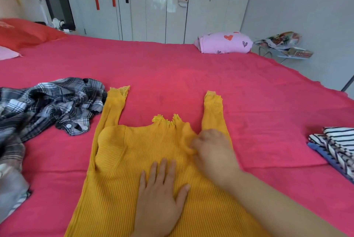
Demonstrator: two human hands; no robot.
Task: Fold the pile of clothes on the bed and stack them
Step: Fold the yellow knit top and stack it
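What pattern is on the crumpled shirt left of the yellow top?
The shirt is grey, black and white plaid; head view.

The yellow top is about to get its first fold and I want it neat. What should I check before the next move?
1. Spread out: ok, the yellow top lies flat on the bed.
2. Pinned down: ok, the left hand rests flat on its middle.
3. Hold for the fold: ok, the right hand pinches fabric at the shoulder, though it is blurred.
4. Fabric smooth: not ok, it bunches at the right hand and bulges at the other shoulder.
5. Sleeves free: cannot tell, the checked shirt lies right against one sleeve.
6. Stack out of the way: ok, the striped clothes sit apart at the side.
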